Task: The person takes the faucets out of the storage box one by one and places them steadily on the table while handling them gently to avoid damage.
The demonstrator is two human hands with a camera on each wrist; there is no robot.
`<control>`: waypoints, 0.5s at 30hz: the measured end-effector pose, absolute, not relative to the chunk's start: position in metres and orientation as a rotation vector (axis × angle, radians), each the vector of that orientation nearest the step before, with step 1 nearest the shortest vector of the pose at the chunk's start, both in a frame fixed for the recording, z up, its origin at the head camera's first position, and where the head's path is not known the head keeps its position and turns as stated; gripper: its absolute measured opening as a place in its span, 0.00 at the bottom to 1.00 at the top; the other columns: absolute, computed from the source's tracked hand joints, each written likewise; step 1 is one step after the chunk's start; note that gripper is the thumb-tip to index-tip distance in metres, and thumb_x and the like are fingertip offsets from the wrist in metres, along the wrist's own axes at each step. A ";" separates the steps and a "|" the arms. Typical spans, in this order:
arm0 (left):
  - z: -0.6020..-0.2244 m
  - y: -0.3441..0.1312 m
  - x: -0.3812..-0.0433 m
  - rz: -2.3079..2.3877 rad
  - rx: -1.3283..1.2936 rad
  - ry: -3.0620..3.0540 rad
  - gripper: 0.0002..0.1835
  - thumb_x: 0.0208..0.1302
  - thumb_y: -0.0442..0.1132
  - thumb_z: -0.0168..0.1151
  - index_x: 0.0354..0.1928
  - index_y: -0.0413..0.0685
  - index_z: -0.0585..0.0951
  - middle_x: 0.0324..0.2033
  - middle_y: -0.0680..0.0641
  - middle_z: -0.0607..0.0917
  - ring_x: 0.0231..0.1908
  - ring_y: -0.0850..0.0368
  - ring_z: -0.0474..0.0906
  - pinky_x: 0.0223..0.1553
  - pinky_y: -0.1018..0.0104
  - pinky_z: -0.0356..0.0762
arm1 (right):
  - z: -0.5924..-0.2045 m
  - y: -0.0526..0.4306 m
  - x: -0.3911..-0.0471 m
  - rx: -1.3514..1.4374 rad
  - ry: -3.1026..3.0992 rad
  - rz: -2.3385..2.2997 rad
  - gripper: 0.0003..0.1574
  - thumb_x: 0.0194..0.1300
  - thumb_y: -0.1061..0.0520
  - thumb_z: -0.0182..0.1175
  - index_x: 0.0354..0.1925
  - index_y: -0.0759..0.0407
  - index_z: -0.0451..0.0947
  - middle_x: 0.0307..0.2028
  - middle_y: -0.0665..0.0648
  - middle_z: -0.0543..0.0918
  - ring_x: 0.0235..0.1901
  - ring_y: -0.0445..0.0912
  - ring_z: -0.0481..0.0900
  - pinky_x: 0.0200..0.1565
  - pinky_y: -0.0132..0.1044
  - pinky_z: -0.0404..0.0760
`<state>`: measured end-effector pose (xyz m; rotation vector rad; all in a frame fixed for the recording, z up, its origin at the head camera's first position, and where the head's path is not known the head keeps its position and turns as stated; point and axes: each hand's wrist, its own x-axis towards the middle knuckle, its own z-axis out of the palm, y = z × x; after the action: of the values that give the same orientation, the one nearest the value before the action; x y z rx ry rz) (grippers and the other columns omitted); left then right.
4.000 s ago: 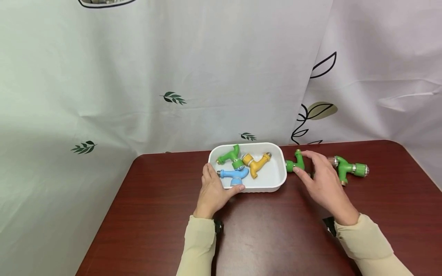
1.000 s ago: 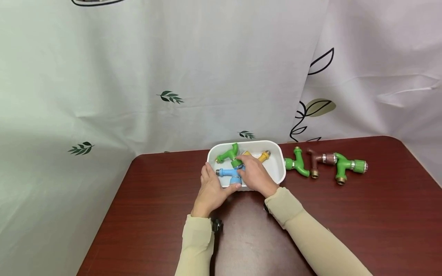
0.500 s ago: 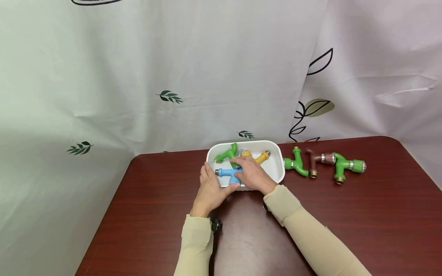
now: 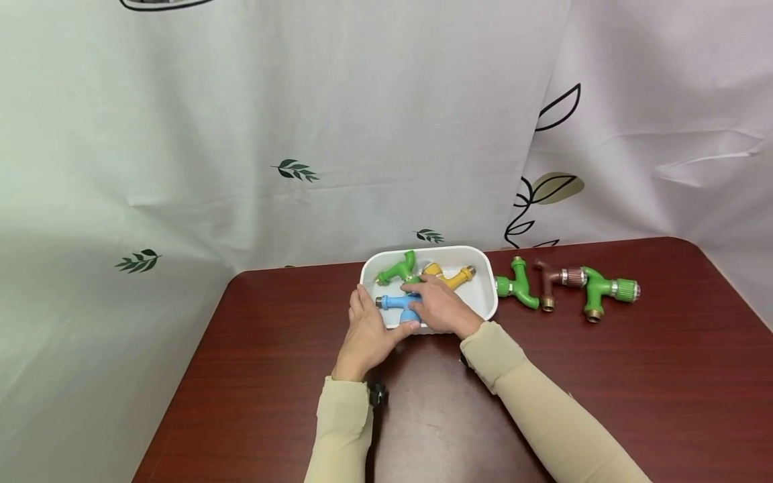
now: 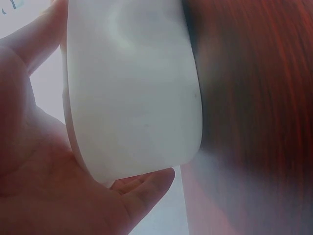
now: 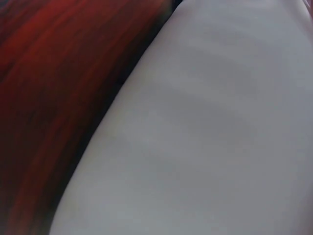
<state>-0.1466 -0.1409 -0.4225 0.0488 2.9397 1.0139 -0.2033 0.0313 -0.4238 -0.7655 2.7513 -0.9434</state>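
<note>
My left hand [image 4: 365,335] grips the near left corner of a white plastic tray [image 4: 492,305], thumb along its front rim and fingers on its left side. The left wrist view shows that hand [image 5: 63,191] around the tray wall [image 5: 137,93]. In the tray, my right hand [image 4: 443,305] pinches the right part of a blue tap [image 4: 395,302], whose spout end it hides. Behind lie a green tap [image 4: 397,270], its handle partly covered by the fingers, and a yellow tap [image 4: 455,279]. The right wrist view has the tray's outer wall [image 6: 195,122] but no fingers.
Right of the tray, a green tap [image 4: 521,288], a dark red tap [image 4: 548,282] and another green tap [image 4: 596,292] lie in a row on the brown table [image 4: 272,362]. A patterned white curtain [image 4: 362,134] hangs behind the table's far edge.
My right hand has left the green tap beside the tray, which now lies on the table, and has moved left onto the blue tap. The left hand keeps its place on the tray.
</note>
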 end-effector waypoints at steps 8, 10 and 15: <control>-0.423 -0.140 -0.147 1.024 0.050 2.947 0.70 0.56 0.63 0.72 0.75 0.25 0.37 0.75 0.29 0.43 0.72 0.30 0.46 0.65 0.45 0.65 | -0.426 0.032 -0.202 -0.707 2.803 -1.030 0.26 0.69 0.60 0.62 0.64 0.59 0.77 0.61 0.67 0.76 0.65 0.59 0.68 0.62 0.52 0.70; -0.422 -0.140 -0.147 1.028 0.058 2.955 0.70 0.56 0.63 0.72 0.75 0.23 0.38 0.74 0.28 0.44 0.72 0.29 0.48 0.65 0.44 0.65 | -0.427 0.031 -0.202 -0.667 2.821 -1.063 0.24 0.69 0.60 0.62 0.63 0.58 0.79 0.59 0.67 0.77 0.61 0.58 0.70 0.59 0.51 0.73; -0.423 -0.140 -0.147 1.023 0.051 2.955 0.70 0.55 0.63 0.72 0.75 0.24 0.37 0.74 0.28 0.44 0.72 0.29 0.48 0.65 0.44 0.65 | -0.427 0.030 -0.199 -0.540 2.851 -1.192 0.18 0.69 0.60 0.63 0.56 0.55 0.82 0.54 0.66 0.77 0.53 0.56 0.74 0.50 0.49 0.77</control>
<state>-0.1468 -0.1403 -0.4225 0.0512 2.9551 1.0232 -0.1990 0.0302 -0.4275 -0.5397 2.8507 -1.1922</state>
